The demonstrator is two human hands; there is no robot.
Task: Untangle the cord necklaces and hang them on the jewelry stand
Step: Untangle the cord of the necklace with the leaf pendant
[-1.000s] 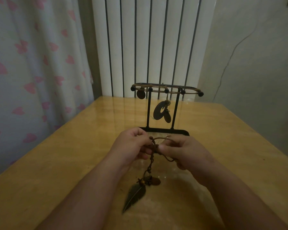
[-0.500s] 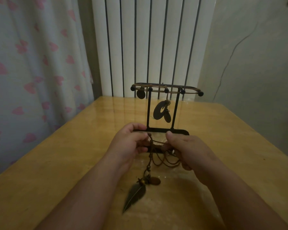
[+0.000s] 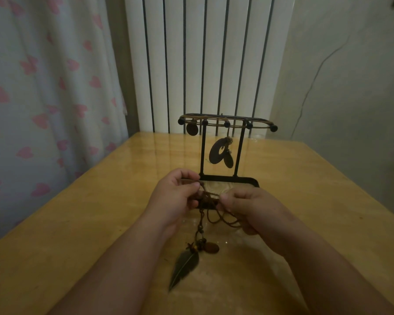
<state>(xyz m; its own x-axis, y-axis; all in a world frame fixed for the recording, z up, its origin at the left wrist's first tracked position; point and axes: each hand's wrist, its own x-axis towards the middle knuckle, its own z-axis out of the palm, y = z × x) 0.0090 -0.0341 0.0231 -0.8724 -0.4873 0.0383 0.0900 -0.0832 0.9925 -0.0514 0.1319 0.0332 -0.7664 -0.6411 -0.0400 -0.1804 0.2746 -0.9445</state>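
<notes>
A glossy yellow-wood table (image 3: 77,223) fills the lower view in dim light. Nearest the camera, a dark feather pendant (image 3: 184,267) lies on the tabletop with its tip toward the viewer. Just beyond it sit a few small beads and an oval brown disc (image 3: 212,247), all strung at the bottom of a brown cord necklace (image 3: 201,223). The cord rises to a knotted bunch held between the two hands above the table. The left hand (image 3: 175,198) pinches the bunch with thumb and curled fingers. The right hand (image 3: 253,208) pinches the other side between thumb and forefinger, loose loops drooping under its palm (how the lower fingers hold them cannot be made out). Just behind the hands stands the black jewelry stand (image 3: 229,178), its flat base on the table. Cords are wrapped along its knobbed top bar, and a round disc (image 3: 191,129) and a ring-and-oval pendant (image 3: 221,152) hang from it. Behind the table are a white ribbed radiator (image 3: 214,53), a curtain with pink hearts (image 3: 43,87) at left and a plain wall (image 3: 350,87) at right.
</notes>
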